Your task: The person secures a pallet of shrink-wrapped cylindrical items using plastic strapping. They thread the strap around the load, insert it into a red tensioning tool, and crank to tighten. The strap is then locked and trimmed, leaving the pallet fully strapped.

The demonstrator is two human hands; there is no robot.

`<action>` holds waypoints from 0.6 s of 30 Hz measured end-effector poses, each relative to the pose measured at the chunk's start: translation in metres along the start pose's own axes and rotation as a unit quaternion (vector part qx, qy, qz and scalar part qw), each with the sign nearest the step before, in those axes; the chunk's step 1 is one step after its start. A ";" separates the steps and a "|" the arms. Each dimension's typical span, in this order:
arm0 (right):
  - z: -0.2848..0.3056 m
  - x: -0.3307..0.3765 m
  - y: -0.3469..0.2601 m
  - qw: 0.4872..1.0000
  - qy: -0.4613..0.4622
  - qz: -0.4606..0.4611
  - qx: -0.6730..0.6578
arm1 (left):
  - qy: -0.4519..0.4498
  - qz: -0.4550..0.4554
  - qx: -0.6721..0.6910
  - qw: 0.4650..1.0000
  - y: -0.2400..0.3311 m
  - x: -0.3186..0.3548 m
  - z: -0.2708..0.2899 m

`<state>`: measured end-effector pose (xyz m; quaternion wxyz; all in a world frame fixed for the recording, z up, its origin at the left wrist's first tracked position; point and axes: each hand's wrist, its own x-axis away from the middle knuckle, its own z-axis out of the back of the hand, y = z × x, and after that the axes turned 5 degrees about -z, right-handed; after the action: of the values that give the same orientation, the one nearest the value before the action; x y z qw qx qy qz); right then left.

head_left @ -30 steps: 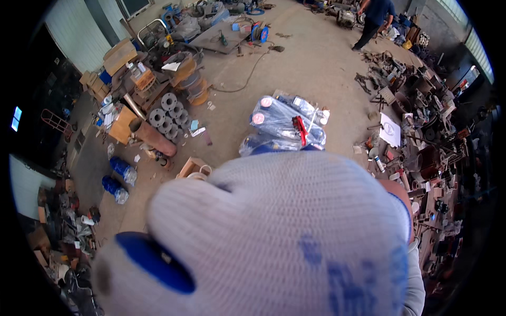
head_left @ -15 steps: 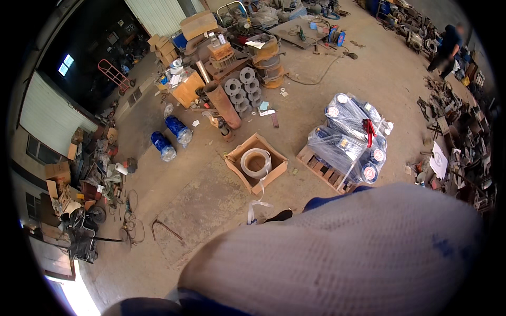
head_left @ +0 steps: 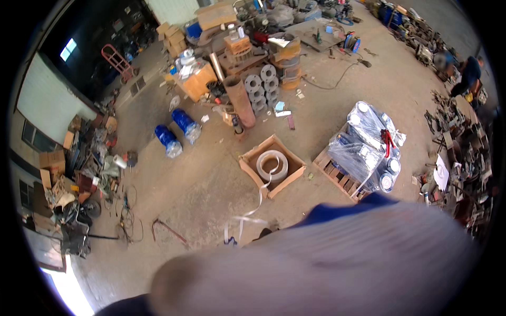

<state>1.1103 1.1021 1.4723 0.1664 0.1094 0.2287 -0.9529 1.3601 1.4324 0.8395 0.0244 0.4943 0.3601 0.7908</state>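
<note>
A hand in a white knit glove [head_left: 327, 263] is held very close to the camera and fills the lower part of the head view, blurred. A blue sleeve [head_left: 342, 208] shows along its upper edge, and the arm seems to come from the right, so I take it for my right hand. Its fingers cannot be made out, and nothing is seen in it. My left hand is out of view. Beyond the glove, on the concrete floor, an open cardboard box [head_left: 247, 166] holds a coil of pale strap [head_left: 272, 166], with a loose strap end [head_left: 253, 210] trailing toward me.
A wooden pallet of plastic-wrapped drums [head_left: 363, 150] stands right of the box. Two blue barrels [head_left: 176, 131] lie to the left, with a rusty pipe [head_left: 241, 100] and grey flanges [head_left: 262, 87] behind. Scrap lines both sides. Another person [head_left: 466, 73] works far right.
The gloved hand has dropped from covering most of the picture to its lower part. The view has swung, so the strap box and floor now show.
</note>
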 end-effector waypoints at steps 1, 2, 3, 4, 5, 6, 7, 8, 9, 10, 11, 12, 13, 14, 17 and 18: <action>-0.003 -0.007 0.003 1.000 0.001 -0.009 -0.001 | 0.001 -0.005 0.005 1.000 -0.001 -0.001 0.019; -0.005 -0.011 0.004 1.000 0.000 -0.011 -0.004 | -0.014 0.001 0.036 0.999 -0.005 -0.001 0.022; -0.006 -0.016 0.006 1.000 0.003 -0.011 -0.004 | -0.025 0.001 0.067 0.997 -0.005 -0.004 0.031; -0.010 -0.017 0.005 1.000 0.003 -0.016 -0.003 | -0.051 0.031 0.134 0.989 0.009 -0.011 0.024; -0.017 -0.023 0.010 0.999 -0.007 -0.048 0.002 | -0.023 -0.022 -0.028 0.999 0.050 0.005 -0.007; -0.016 -0.025 0.012 0.999 0.002 -0.045 -0.001 | -0.037 0.002 0.014 0.999 0.039 0.005 0.009; -0.021 -0.026 0.015 0.999 0.008 -0.043 -0.001 | -0.059 0.017 0.056 0.997 0.033 -0.011 0.009; -0.024 -0.028 0.017 0.999 0.011 -0.043 -0.007 | -0.080 0.034 0.097 0.991 0.032 -0.021 0.013; -0.027 -0.030 0.018 0.999 0.021 -0.036 -0.004 | -0.088 0.032 0.098 0.991 0.033 -0.031 0.016; -0.024 -0.029 0.021 0.999 0.031 -0.045 0.001 | -0.093 0.019 0.057 0.994 0.045 -0.038 0.011; -0.023 -0.022 0.021 0.997 0.034 -0.067 0.012 | -0.113 0.009 0.029 0.993 0.064 -0.046 -0.009; -0.024 -0.018 0.020 0.995 0.033 -0.088 0.016 | -0.127 0.001 0.001 0.992 0.075 -0.044 -0.019; -0.027 -0.028 0.013 0.995 0.032 -0.091 0.024 | -0.132 -0.008 -0.013 0.991 0.070 -0.057 -0.015; -0.028 -0.024 0.022 0.997 0.036 -0.072 0.014 | -0.114 -0.007 -0.016 0.993 0.060 -0.052 -0.008; -0.038 -0.021 0.024 0.995 0.043 -0.084 0.014 | -0.114 -0.019 -0.042 0.992 0.070 -0.057 0.002; -0.037 -0.018 0.019 0.994 0.038 -0.103 0.022 | -0.134 -0.029 -0.052 0.989 0.084 -0.061 -0.013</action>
<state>1.1383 1.1084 1.4378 0.0563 0.1252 0.2233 -0.9650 1.4074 1.3391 0.8394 0.1211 0.5830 0.3259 0.7343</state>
